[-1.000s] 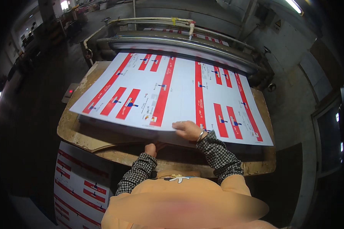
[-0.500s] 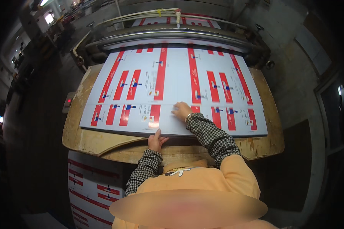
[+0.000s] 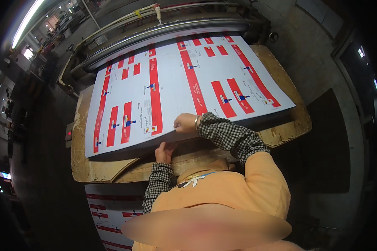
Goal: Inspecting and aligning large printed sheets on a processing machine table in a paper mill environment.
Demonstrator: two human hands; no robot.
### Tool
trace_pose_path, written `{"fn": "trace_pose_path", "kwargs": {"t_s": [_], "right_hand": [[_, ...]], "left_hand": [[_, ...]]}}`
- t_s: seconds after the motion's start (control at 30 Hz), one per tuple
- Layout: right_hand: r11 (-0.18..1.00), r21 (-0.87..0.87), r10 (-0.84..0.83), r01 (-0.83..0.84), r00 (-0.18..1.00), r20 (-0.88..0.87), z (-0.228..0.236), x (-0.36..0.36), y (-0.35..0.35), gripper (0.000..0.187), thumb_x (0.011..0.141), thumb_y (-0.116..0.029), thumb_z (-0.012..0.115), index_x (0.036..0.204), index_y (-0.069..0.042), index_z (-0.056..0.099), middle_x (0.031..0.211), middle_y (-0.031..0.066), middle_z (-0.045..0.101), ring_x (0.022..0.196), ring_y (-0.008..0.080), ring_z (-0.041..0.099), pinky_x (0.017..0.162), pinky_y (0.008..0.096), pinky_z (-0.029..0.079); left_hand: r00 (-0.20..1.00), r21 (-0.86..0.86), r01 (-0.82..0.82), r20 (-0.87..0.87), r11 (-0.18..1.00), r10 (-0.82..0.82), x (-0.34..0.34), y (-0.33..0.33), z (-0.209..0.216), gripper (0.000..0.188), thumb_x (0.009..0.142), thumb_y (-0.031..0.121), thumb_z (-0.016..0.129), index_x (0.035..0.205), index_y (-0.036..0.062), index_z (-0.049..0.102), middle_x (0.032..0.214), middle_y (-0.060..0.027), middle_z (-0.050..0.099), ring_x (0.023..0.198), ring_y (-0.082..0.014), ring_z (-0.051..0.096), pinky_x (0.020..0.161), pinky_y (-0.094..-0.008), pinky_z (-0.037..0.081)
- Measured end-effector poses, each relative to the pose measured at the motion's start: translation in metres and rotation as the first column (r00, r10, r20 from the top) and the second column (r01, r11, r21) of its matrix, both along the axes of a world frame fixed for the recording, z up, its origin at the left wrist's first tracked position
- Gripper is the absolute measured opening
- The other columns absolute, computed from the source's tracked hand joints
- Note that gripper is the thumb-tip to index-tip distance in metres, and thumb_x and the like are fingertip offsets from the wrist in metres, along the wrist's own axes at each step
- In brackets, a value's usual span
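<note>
A large white printed sheet (image 3: 171, 94) with red bars and small blue figures lies over the worn wooden table. Its near edge is raised and slightly bowed in the middle. My right hand (image 3: 185, 123), a bracelet at its wrist, is closed in a pinch on that near edge. Just left of it and lower, my left hand (image 3: 165, 152) touches the edge from below, fingers apart; some fingertips are hidden by the sheet. Both forearms wear black-and-white checked sleeves.
Beyond the sheet runs a long metal roller (image 3: 155, 35) on a machine frame, with a pale pipe (image 3: 113, 27) above. The wooden table (image 3: 81, 163) shows at both sides. More printed sheets (image 3: 109, 211) lie below it, left of me. A grey wall stands to the right.
My view has turned. The seam between the printed sheets now lies nearer the roller. My right hand has moved from the sheet's surface to its near edge, which has risen.
</note>
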State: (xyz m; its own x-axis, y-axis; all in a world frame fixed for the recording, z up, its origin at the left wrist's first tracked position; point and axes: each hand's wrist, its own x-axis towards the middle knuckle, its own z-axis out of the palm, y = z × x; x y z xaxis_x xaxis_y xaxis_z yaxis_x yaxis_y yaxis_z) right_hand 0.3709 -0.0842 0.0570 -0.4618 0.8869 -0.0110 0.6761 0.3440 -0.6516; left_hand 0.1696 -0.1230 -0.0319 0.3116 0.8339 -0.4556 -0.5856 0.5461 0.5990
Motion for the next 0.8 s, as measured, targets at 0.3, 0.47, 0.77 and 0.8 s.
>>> {"fn": "trace_pose_path", "kwargs": {"t_s": [0.3,0.47,0.77,0.8], "right_hand": [[0.999,0.049,-0.002,0.001,1.000,0.021,-0.006,0.000,-0.020,0.023,0.067,-0.019,0.056,0.079,0.000,0.058,0.084,0.0157,0.059,0.078,0.0315,0.056,0.067,0.0359,0.045],[1.000,-0.012,0.024,-0.023,0.998,0.052,-0.038,0.001,-0.014,0.025,0.067,-0.021,0.057,0.081,-0.001,0.061,0.087,0.0151,0.059,0.079,0.0307,0.057,0.071,0.0367,0.046],[0.933,-0.002,-0.359,0.360,0.930,0.076,-0.030,-0.007,0.044,0.049,0.065,-0.035,0.065,0.104,-0.006,0.058,0.107,0.0156,0.054,0.107,0.0304,0.046,0.089,0.0369,0.038],[0.975,0.022,-0.222,0.223,0.954,0.201,-0.034,-0.013,0.029,0.057,0.064,-0.036,0.067,0.111,-0.007,0.052,0.115,0.0157,0.049,0.112,0.0321,0.040,0.092,0.0415,0.035]], "left_hand": [[0.980,-0.051,-0.095,-0.181,0.994,0.084,-0.001,0.008,-0.018,0.036,0.087,0.012,0.028,0.117,-0.0034,0.042,0.111,-0.0182,0.052,0.101,-0.0337,0.053,0.089,-0.0493,0.044],[0.984,0.063,-0.110,-0.134,0.992,0.117,-0.001,0.010,-0.021,0.029,0.084,0.009,0.038,0.106,-0.0090,0.045,0.102,-0.0203,0.054,0.092,-0.0339,0.057,0.075,-0.0478,0.050],[0.992,0.017,-0.017,-0.125,1.000,0.019,0.002,0.004,0.006,0.031,0.087,0.025,0.050,0.104,-0.0018,0.048,0.094,-0.0144,0.059,0.085,-0.0268,0.060,0.072,-0.0407,0.052],[0.995,0.011,-0.007,-0.103,1.000,0.008,0.002,0.004,0.007,0.030,0.086,0.022,0.050,0.104,-0.0017,0.048,0.096,-0.0147,0.059,0.087,-0.0273,0.060,0.072,-0.0405,0.052]]}}
